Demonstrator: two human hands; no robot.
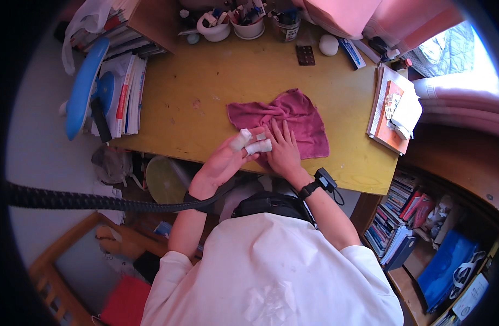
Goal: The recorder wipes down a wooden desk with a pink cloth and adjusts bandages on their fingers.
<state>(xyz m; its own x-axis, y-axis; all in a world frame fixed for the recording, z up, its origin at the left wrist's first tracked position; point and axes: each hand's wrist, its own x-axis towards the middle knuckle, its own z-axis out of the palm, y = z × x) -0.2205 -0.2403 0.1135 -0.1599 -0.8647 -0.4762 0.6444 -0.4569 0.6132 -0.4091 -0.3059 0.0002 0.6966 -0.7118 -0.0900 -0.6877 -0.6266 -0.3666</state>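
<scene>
A crumpled magenta cloth [304,122] lies near the front edge of a yellow wooden desk [184,93]. On the cloth's lower left part rests my right hand [284,150], palm down with its fingers stretched out. Beside it, my left hand [231,157] is turned partly palm up at the desk's front edge, with white wrappings [258,146] on some of its fingers. Its fingertips are close to the right hand; whether they touch it, I cannot tell. Neither hand is seen gripping the cloth. A black strap with a small device [325,179] is on my right wrist.
Books [127,98] and a blue round-headed device [86,89] stand at the left. Pots of stationery [214,30], a blister pack [305,55] and a white rounded object [328,45] line the back. Stacked books [386,118] lie at the right edge; a dark cable crosses the lower left.
</scene>
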